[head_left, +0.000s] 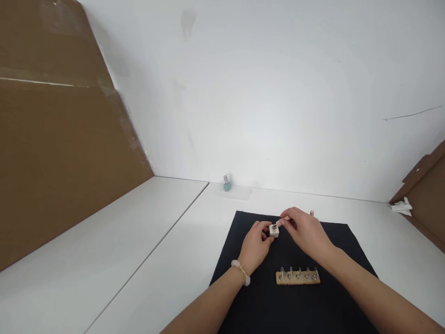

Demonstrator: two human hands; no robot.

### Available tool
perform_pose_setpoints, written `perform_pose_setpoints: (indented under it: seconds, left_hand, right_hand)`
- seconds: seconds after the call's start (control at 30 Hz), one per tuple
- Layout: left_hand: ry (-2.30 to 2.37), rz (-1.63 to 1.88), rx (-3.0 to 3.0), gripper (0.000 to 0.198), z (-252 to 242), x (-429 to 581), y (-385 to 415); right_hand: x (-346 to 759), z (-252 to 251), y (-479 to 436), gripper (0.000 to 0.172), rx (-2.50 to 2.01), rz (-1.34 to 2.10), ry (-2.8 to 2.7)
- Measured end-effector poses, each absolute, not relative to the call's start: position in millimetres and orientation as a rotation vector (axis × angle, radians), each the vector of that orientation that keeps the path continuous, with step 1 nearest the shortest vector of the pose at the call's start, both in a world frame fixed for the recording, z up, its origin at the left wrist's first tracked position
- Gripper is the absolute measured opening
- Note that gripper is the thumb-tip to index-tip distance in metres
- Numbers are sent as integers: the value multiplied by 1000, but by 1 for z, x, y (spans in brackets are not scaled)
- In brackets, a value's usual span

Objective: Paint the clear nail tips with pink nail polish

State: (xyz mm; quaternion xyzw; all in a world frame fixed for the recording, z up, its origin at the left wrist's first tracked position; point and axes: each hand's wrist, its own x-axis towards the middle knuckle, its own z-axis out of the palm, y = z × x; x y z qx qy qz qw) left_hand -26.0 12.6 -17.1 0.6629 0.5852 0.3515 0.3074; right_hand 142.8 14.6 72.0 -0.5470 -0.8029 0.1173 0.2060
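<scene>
Left hand closed on small white block; right hand pinching pale pink piece at block's 1 o'clock; wooden strip of metal clips at 5 o'clock.

Apparently no readable text or labels.

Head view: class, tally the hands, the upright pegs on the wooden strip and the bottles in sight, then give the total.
Hands: 2 (left hand, right hand)
Upright pegs: 5 (on the wooden strip)
Bottles: 1 (teal bottle)
Total: 8
</scene>
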Motion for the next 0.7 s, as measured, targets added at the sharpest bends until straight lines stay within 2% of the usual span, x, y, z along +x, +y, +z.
perform_pose_setpoints:
  seconds: [0.4,0.7]
  left_hand:
    - [1537,937,1744,23,-16,-26,11]
    - [1537,947,1749,22,-17,-27,11]
  right_hand:
    - [134,76,16,15,-1575,164,-2350]
    - [128,83,15,13,-1638,180,-2382]
